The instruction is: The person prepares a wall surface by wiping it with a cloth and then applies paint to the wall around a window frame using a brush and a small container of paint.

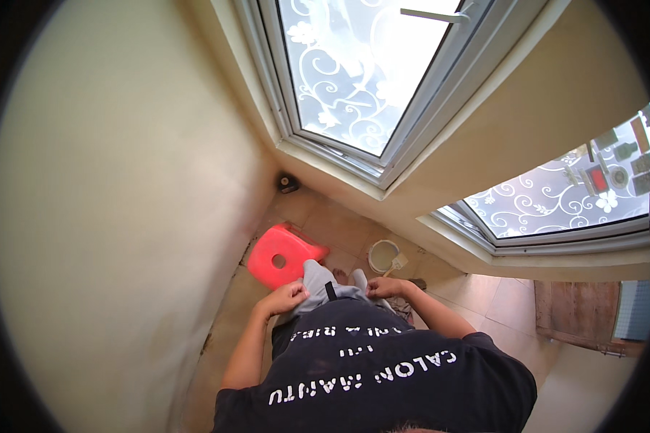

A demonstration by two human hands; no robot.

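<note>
Gripping grey cloth (pixel 318 281) between curled-closed left hand (pixel 291 294) and, apparently, closed right hand (pixel 386 288); not yet released, leaving bucket (pixel 372 265) and brush (pixel 396 265) beyond right grip untouched.

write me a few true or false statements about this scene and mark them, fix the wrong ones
1. The left hand and the right hand both grip grey cloth. True.
2. The red stool has a round hole in its seat. True.
3. The bucket stands to the left of the stool. False: the bucket is to its right.
4. The shirt is plain white. False: the shirt is black with white lettering.
5. The upper window has patterned glass. True.
</note>
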